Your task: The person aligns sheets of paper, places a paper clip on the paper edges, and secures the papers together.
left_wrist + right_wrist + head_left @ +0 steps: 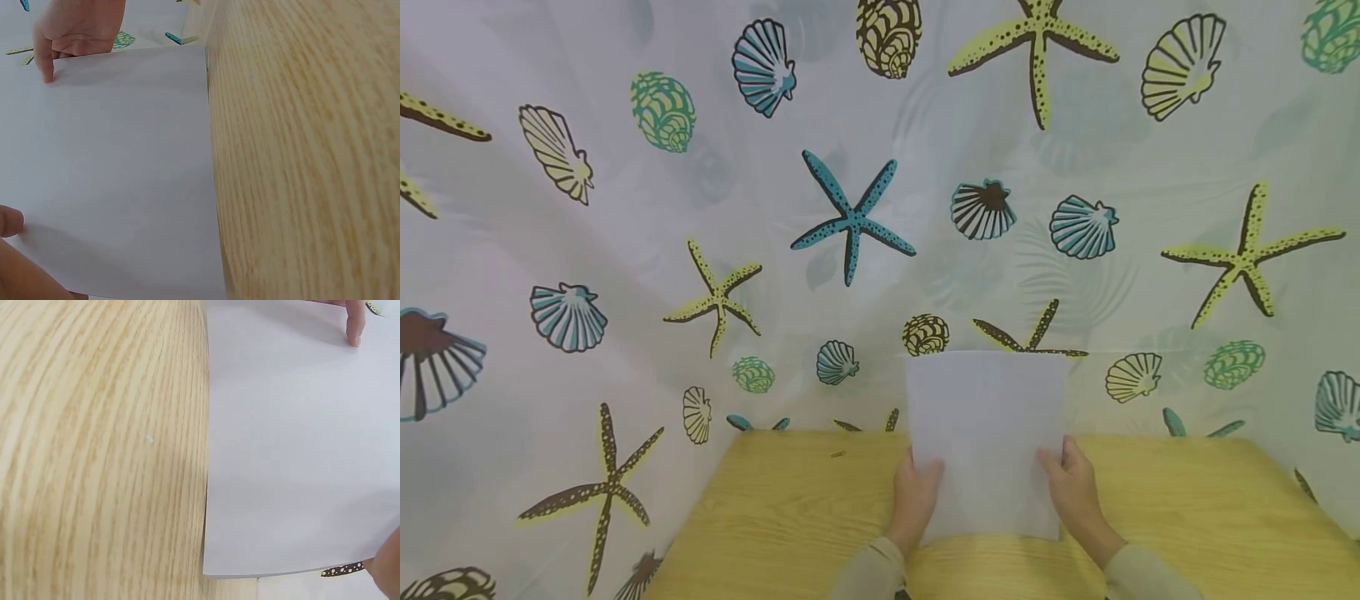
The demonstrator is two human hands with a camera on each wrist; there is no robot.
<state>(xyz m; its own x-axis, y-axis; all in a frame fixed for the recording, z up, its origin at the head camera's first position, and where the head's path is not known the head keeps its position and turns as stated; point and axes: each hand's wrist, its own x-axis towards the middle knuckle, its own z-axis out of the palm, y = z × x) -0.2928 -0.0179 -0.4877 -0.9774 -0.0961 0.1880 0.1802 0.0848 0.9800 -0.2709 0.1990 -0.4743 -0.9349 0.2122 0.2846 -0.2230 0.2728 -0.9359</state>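
White paper (988, 442), blank on the side that shows, stands upright between my hands above the table. My left hand (916, 493) grips its left edge, thumb lying on the near face and the other fingers behind. On the opposite edge, my right hand (1075, 492) pinches it the same way. In the left wrist view the paper's lower edge (211, 125) runs right along the wood, and the right hand (81, 28) shows at the far side. A slight thickness appears along the paper's side edge (269, 574) in the right wrist view, like several sheets together.
The pale wooden table (790, 517) spreads out under and around the hands. A small paper clip (838, 454) lies near its back edge, left of the paper. Behind and at both sides hangs a white curtain (917, 142) printed with shells and starfish.
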